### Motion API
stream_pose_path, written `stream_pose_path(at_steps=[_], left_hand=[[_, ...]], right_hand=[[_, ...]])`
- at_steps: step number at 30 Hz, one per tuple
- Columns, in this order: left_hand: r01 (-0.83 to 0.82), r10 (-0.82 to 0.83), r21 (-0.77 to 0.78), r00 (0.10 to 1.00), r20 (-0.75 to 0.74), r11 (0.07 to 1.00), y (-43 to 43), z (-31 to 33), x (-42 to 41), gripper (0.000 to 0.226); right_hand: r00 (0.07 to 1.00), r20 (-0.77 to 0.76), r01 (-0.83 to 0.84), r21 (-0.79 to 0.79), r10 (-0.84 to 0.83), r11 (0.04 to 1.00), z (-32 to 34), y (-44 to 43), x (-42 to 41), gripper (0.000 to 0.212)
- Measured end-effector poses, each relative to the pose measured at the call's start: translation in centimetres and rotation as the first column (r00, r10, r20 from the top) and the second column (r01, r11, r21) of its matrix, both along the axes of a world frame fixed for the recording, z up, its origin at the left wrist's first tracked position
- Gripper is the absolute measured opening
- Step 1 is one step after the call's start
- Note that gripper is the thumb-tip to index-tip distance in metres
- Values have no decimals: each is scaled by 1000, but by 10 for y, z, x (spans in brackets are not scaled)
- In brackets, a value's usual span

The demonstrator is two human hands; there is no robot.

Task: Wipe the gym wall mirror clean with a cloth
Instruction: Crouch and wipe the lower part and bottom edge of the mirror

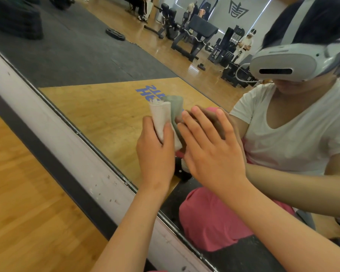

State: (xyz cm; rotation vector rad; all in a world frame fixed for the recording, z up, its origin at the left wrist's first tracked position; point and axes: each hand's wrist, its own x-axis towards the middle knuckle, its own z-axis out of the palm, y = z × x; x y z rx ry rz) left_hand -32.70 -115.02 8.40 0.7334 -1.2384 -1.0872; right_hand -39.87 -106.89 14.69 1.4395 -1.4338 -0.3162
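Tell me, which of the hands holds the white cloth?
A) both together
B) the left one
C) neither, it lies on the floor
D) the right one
B: the left hand has thumb and fingers curled round the folded white cloth, while the right hand is spread flat, holding nothing, at the mirror.

The lower half of the small white folded cloth [161, 118] was hidden inside the left hand [155, 154], right at the big glass wall mirror [98, 107]. In the mirror, the blue printed letters [147, 91] were partly covered by the cloth. The mirror's top was cut off.
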Motion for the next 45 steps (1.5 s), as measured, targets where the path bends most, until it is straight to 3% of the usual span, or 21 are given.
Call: stream_pose_path(at_steps=[2, 4, 7, 10, 14, 18, 21, 26, 30, 35, 40, 45], left_hand=[[-35, 35, 39, 999, 1, 999, -6, -5, -1, 15], [-85, 88, 189, 996, -5, 978, -20, -21, -1, 13], [-107, 104, 447, 994, 30, 888, -42, -58, 4, 21], [-81, 12, 621, 993, 114, 780, -47, -96, 12, 31], [-94, -111, 728, 967, 229, 679, -36, -127, 17, 33], [-42, -98, 816, 988, 120, 576, -34, -135, 14, 34], [-26, -74, 828, 994, 82, 559, -36, -133, 12, 33], [-53, -45, 757, 993, 108, 651, -38, -107, 7, 26], [-34, 22, 656, 999, 28, 754, -40, -69, 6, 10], [-15, 71, 535, 994, -85, 845, -46, -33, 2, 6], [-102, 59, 552, 994, 95, 828, -63, -57, 9, 27], [-147, -68, 680, 958, 279, 719, -69, -106, 17, 38]], right_hand=[[1000, 3, -1, 1, 1, 1000, 0, 0, 1, 48], [1000, 4, -4, -1, 4, 1000, 0, 1, 2, 47], [1000, 5, -20, -4, 20, 1000, 0, 1, 2, 44], [1000, 7, -29, -2, 29, 1000, 0, 0, 0, 43], [999, 9, -30, -2, 30, 1000, -2, -1, -3, 43], [999, 24, -31, -7, 31, 999, -3, -2, -5, 43], [1000, 22, -22, -6, 22, 1000, -3, -2, -3, 43], [1000, 8, -22, -10, 22, 1000, -1, -2, 0, 43], [1000, 0, -17, -9, 17, 1000, -1, 0, 0, 45], [1000, -11, 1, -6, -1, 1000, 0, 0, 1, 45], [1000, -3, 2, -2, -2, 1000, 0, 0, 1, 46], [1000, 4, 1, -6, -1, 1000, 0, 1, 2, 46]])
